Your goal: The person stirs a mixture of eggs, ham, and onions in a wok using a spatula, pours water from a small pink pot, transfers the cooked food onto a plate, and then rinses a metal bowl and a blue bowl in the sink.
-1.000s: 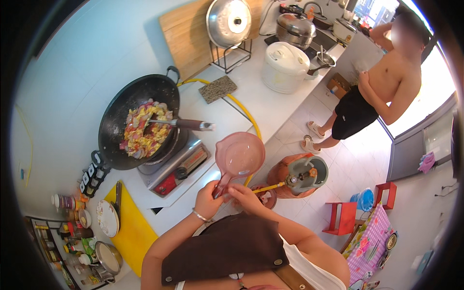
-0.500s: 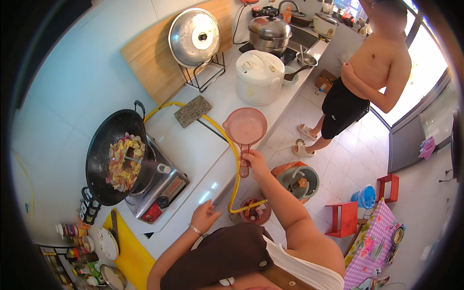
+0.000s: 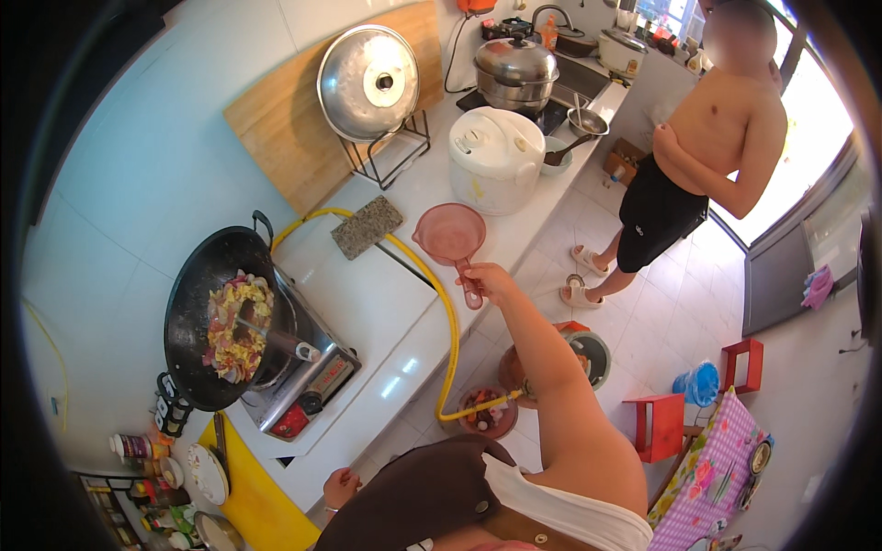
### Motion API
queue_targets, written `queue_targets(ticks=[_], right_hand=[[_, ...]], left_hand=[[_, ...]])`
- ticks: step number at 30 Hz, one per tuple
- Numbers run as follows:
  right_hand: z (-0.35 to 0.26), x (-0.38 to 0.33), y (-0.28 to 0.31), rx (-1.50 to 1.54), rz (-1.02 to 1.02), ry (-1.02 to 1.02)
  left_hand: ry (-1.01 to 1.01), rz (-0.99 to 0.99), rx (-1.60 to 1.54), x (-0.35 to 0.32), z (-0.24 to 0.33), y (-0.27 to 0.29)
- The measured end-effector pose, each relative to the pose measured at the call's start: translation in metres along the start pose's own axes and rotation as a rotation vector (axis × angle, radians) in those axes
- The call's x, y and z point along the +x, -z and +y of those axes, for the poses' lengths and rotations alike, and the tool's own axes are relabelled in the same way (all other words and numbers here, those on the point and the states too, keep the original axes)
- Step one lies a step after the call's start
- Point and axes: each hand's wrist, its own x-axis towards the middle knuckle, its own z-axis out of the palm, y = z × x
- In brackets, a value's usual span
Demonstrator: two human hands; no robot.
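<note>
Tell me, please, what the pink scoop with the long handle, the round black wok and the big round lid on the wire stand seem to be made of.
The pink round long-handled scoop, held by the right hand, looks like translucent, glossy plastic: the counter shows faintly through it. The round black wok seems dark metal, perhaps iron or carbon steel, with a matte, blackened finish. The big round lid on the wire stand looks like polished steel or aluminium, shiny and reflective.

Sitting on a white counter [image 3: 386,303]: black wok [image 3: 216,321] of chopped food over a portable gas stove [image 3: 308,372], yellow hose [image 3: 441,303] trailing down, white rice cooker [image 3: 496,158]. Leaning against a wooden board [image 3: 276,138]: round steel lid [image 3: 367,83]. Standing nearby: a shirtless person in black shorts [image 3: 703,165].
</note>
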Motion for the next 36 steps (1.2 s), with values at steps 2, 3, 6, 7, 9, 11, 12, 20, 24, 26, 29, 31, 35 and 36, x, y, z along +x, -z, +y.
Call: queue_targets(ticks=[2, 3, 6, 7, 9, 11, 12, 20, 24, 26, 29, 31, 35, 36], right_hand=[[-0.008, 0.007, -0.002, -0.077, 0.009, -0.019], [-0.014, 0.007, -0.006, -0.108, 0.02, -0.022], [-0.025, 0.004, -0.014, -0.189, 0.058, -0.01], [-0.026, 0.004, -0.014, -0.209, 0.074, 0.009], [-0.029, 0.002, -0.018, -0.233, 0.112, 0.031], [-0.035, -0.005, -0.026, -0.24, 0.157, 0.04], [-0.036, -0.006, -0.027, -0.256, 0.226, 0.046], [-0.03, -0.028, -0.029, -1.076, 0.81, 0.924], [-0.036, -0.08, -0.097, -0.651, 0.668, 0.934], [-0.018, -0.086, -0.122, -0.628, 0.569, 0.947], [0.015, -0.104, -0.175, -0.605, 0.348, 0.774], [0.044, -0.108, -0.205, -0.702, 0.183, 0.716], [0.1, -0.111, -0.264, -0.902, 0.002, 0.48], [0.11, -0.117, -0.283, -0.99, -0.036, 0.476]], left_hand=[[-0.033, 0.03, 0.011, -0.001, 0.002, 0.003], [-0.05, 0.052, 0.043, -0.002, 0.004, 0.004], [-0.051, 0.084, -0.065, -0.002, -0.002, 0.005], [-0.047, 0.086, -0.137, -0.001, -0.006, 0.004], [-0.076, 0.106, -0.154, 0.0, -0.01, 0.004], [-0.096, 0.121, -0.156, -0.001, -0.009, 0.005], [-0.104, 0.124, -0.145, -0.002, -0.005, 0.008], [-0.232, 0.136, -0.146, 0.0, -0.019, 0.019], [-0.196, 0.163, -0.163, -0.009, -0.01, 0.027], [-0.217, 0.181, -0.083, -0.007, -0.008, 0.036], [-0.265, 0.24, 0.067, -0.01, -0.026, 0.049], [-0.308, 0.273, 0.188, -0.008, -0.044, 0.056], [-0.153, 0.236, 0.109, -0.032, -0.051, 0.076], [-0.102, 0.237, 0.048, -0.046, -0.054, 0.082]])
